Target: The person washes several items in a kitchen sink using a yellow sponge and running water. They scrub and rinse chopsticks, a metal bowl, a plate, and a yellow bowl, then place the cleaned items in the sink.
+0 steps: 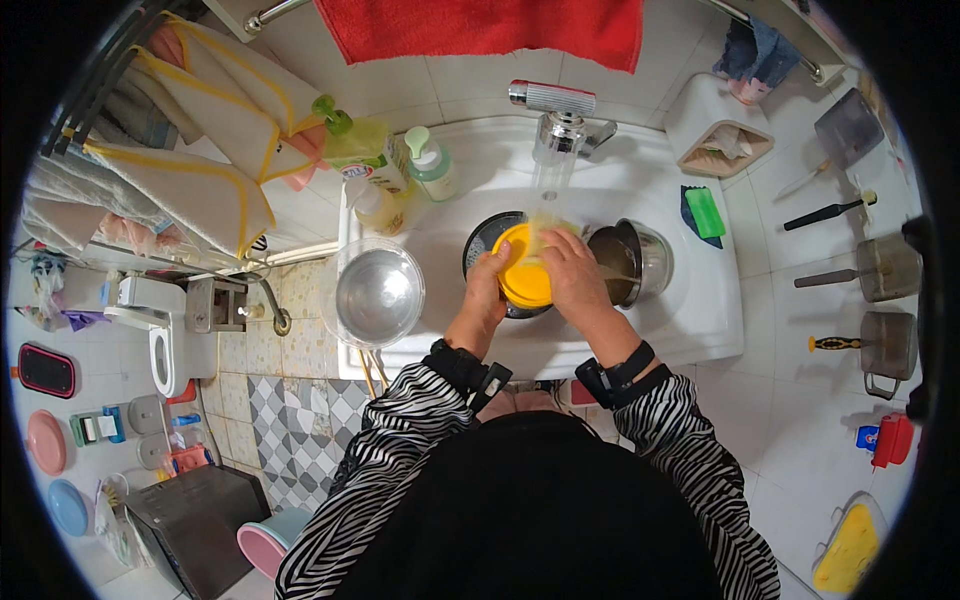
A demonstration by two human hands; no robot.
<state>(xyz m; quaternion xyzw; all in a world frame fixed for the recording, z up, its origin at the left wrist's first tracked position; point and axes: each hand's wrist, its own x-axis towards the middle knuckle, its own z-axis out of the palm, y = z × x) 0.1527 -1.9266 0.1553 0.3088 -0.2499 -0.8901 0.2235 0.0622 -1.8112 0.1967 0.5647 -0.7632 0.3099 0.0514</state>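
A round yellow plastic bowl or lid (523, 281) is held over the basin, under water running from the tap (561, 127). My left hand (486, 291) grips its left rim, thumb on top. Over its right edge lies my right hand (574, 274), fingers bent in the stream; the palm side is hidden. Beneath the yellow piece, partly covered, is a dark round pan or dish (484, 236) with suds. To the right, a steel pot (656, 262) lies tilted in the basin, and cloudy water shows at its mouth.
On the left rim of the washbasin (705, 315) stand a clear round container (380, 294), a pair of chopsticks (367, 373) and several pump bottles (433, 169). A green soap bar or sponge (705, 212) sits on the right rim. A red towel (487, 30) hangs above the tap.
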